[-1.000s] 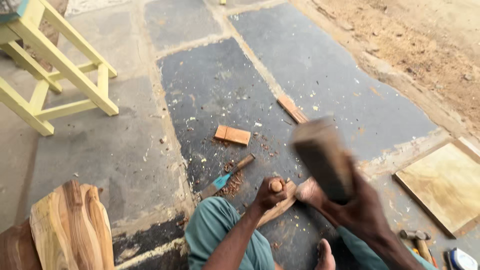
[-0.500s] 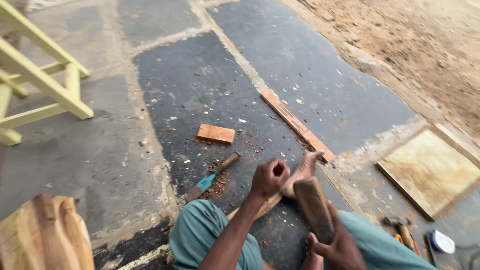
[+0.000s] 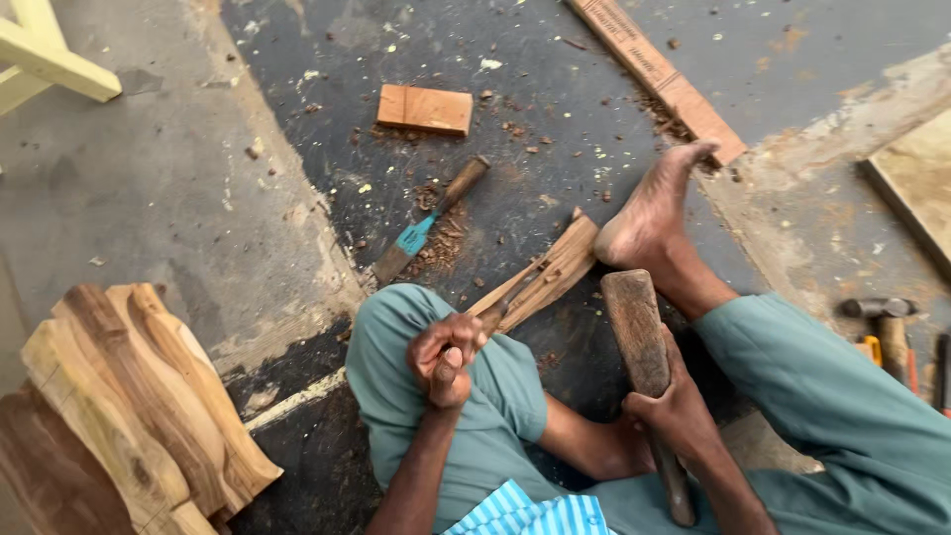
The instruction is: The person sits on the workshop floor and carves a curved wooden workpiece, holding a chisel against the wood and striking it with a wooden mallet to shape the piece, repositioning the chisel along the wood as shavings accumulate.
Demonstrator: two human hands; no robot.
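My left hand [image 3: 446, 357] grips a chisel handle, its blade set against a long carved wooden piece [image 3: 543, 277] that rests over my left knee. The far end of that piece is pinned by my bare foot [image 3: 649, 218]. My right hand [image 3: 679, 411] holds a heavy wooden mallet [image 3: 634, 332] by its handle, head pointing away from me, lowered beside the workpiece. I sit on a dark stone floor in teal trousers.
A second chisel [image 3: 428, 220] with a teal ferrule lies among wood chips. A small wooden block [image 3: 424, 109] and a long strip [image 3: 654, 74] lie farther off. Stacked carved boards [image 3: 129, 396] stand at the left, a yellow stool [image 3: 45, 54] top left, hammers [image 3: 887, 327] at the right.
The mallet has come down from its raised position to beside the workpiece. My view has tilted down and closer to my hands.
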